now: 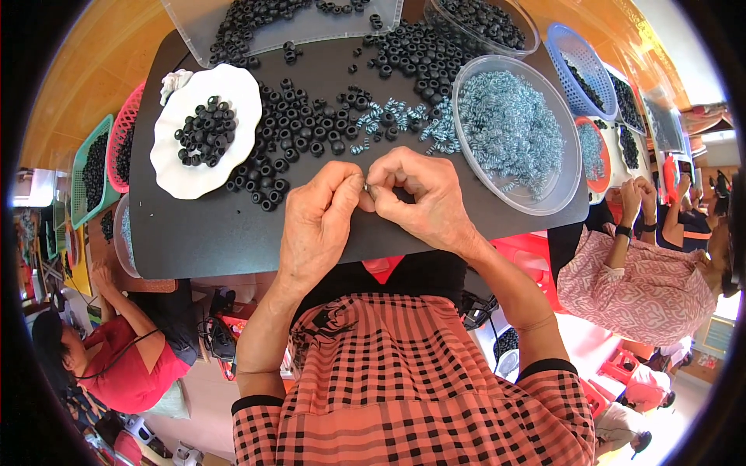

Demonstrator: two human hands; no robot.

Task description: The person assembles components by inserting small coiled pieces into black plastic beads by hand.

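Dark bench [198, 241] fills the upper middle, its sides bent by the lens. Left forearm [272, 326] and right forearm [509, 291] come up from checked sleeves, angled inward, meeting over the near part of the bench. Clear bin [189, 35] at top, cut off by the picture edge. Clear tub [553, 199] on the right, full of small blue-grey springs [509, 124]. White scalloped plate [242, 87] on the left, with a heap of black beads [206, 133] near its middle. Left hand [320, 221]: thumb side up, thumb along the forefinger, other fingers curled under and mostly hidden. Right hand [423, 200]: thumb and forefinger arched into a loop with a dark gap, remaining fingers folded, partly out of sight. Fingertips of both hands pressed together, pinching a tiny pale piece [367, 187] between them; it sits just nearer than the loose beads and springs. Only a glint of it shows, so its kind and shape can't be told; can't tell either which fingertip bears on it most. Single beads in the piles overlap, many part-hidden.
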